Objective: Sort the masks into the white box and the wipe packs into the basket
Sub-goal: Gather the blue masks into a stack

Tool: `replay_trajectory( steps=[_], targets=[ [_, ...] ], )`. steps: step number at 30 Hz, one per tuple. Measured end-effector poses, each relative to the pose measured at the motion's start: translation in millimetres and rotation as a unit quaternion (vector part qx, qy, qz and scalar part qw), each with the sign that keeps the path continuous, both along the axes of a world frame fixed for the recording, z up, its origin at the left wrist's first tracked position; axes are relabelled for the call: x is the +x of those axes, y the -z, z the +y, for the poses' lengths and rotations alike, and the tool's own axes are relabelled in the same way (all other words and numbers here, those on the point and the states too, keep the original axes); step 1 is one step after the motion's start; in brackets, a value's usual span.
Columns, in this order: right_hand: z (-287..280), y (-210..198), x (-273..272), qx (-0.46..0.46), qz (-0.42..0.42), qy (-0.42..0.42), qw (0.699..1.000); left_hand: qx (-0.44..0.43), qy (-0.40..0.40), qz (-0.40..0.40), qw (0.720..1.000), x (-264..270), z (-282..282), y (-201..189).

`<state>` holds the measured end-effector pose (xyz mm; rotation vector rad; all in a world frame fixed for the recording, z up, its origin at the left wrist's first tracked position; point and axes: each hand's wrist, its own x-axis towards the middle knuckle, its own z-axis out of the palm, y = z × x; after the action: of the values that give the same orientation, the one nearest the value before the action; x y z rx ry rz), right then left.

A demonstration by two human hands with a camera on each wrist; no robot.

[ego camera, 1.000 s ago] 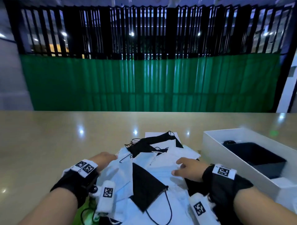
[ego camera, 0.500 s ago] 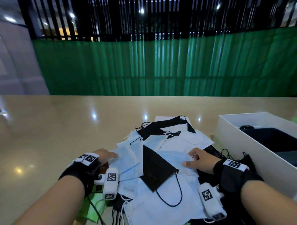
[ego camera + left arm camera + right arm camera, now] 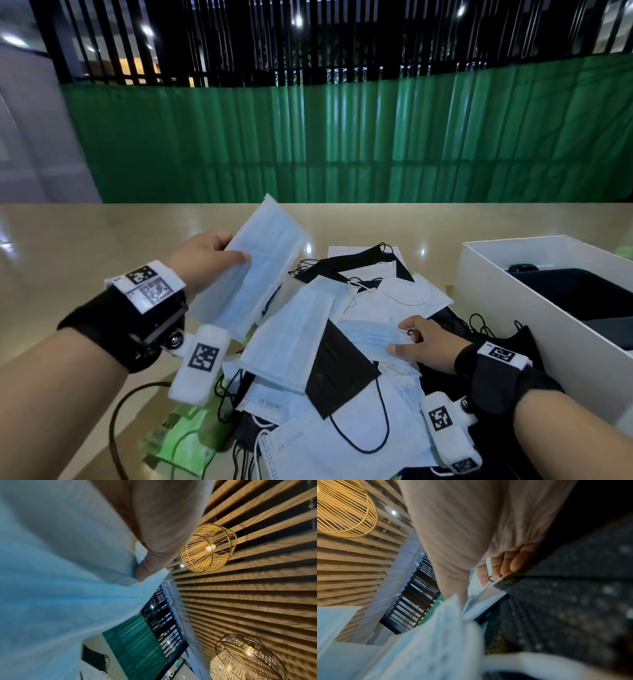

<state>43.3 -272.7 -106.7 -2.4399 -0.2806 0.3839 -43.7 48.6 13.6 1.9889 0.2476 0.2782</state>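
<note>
A heap of light blue, white and black masks [image 3: 329,342] covers the table in front of me. My left hand [image 3: 212,260] pinches a light blue mask [image 3: 257,270] and holds it up, tilted, above the heap's left side; the left wrist view shows my thumb pressed on that mask [image 3: 68,588]. My right hand [image 3: 424,346] lies on the heap by the white box [image 3: 507,308], fingers curled on the edge of another light blue mask [image 3: 370,335]. A green wipe pack [image 3: 181,442] pokes out at the heap's lower left. No basket is in view.
The white box stands at the right with a dark insert [image 3: 582,294] inside. A black cable [image 3: 126,421] loops near the table's front edge under my left arm. Bare table [image 3: 85,246] stretches left and behind the heap, up to a green fence [image 3: 342,144].
My left hand has lifted a light blue mask off the heap's left side and raised it. My right hand slid slightly toward the box and now grips a mask edge. The head view tilted down.
</note>
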Motion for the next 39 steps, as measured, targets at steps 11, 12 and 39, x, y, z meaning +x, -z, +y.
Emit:
replay_trajectory(
  steps=[11,12,39],
  targets=[
    [-2.2,2.7,0.4,0.011,-0.003,-0.005,1.0,-0.13,-0.027,-0.082,0.988,-4.2,-1.0,13.8],
    [-2.1,3.4,0.6,0.012,-0.003,-0.004,1.0,-0.144,-0.023,-0.099,0.984,-4.7,-6.8,9.8],
    [-5.5,6.5,7.2,0.088,0.03,0.037,0.995,-0.176,-0.027,0.102,0.979,34.0,-68.8,107.5]
  ],
)
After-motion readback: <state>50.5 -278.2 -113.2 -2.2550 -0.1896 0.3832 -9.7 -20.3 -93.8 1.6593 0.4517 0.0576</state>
